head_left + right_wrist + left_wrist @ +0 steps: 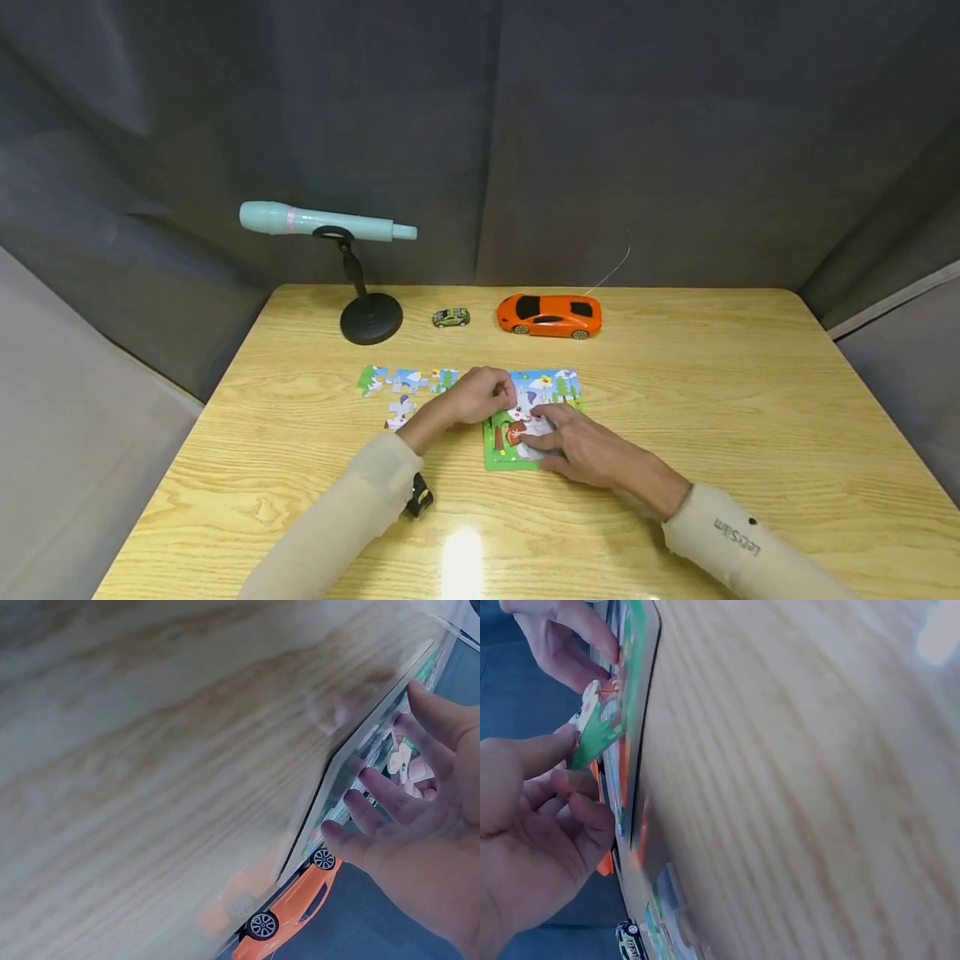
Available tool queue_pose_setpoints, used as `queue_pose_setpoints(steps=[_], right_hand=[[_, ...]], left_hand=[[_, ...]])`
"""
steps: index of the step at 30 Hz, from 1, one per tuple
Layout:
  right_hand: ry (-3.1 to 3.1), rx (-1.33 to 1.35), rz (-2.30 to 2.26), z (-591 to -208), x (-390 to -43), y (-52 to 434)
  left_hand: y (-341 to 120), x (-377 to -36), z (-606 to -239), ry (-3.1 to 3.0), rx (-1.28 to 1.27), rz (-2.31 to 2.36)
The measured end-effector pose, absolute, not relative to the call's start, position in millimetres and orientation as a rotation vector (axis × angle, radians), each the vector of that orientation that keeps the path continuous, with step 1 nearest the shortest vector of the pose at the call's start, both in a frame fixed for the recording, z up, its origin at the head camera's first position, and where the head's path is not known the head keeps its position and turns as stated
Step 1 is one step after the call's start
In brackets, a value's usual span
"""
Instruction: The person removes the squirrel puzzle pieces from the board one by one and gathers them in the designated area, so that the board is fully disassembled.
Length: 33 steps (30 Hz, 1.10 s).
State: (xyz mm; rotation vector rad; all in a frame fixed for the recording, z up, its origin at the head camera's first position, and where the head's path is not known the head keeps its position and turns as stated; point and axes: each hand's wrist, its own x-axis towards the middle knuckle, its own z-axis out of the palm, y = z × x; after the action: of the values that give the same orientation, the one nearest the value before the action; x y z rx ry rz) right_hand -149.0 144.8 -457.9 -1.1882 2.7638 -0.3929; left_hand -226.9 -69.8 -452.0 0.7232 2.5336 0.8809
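Note:
A puzzle board (501,463) with a green border and a cartoon animal picture lies at the middle of the table. Over its left part, my left hand (480,395) pinches a puzzle piece (596,736), green and white, between thumb and fingers. The piece is held tilted close above the board in the left wrist view. My right hand (588,444) rests its spread, nearly straight fingers on the board's right side. Several loose puzzle pieces (407,381) lie left of the board, some partly hidden by my left arm.
Behind the board stand an orange toy car (550,316) and a small green toy car (451,317). A light blue microphone (337,223) sits on a black stand (371,319) at the back left. A small black object (422,496) shows beside my left sleeve.

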Motion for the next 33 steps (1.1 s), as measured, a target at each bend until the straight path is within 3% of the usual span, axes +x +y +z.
queue_pose_setpoints(steps=[17, 33], right_hand=[[2.746, -1.152, -0.394, -454, -149, 143], [2.768, -1.173, -0.399, -456, -148, 143]], left_hand=[[-102, -227, -428, 2.502, 0.674, 1.034], [-178, -232, -425, 2.595, 0.541, 1.119]])
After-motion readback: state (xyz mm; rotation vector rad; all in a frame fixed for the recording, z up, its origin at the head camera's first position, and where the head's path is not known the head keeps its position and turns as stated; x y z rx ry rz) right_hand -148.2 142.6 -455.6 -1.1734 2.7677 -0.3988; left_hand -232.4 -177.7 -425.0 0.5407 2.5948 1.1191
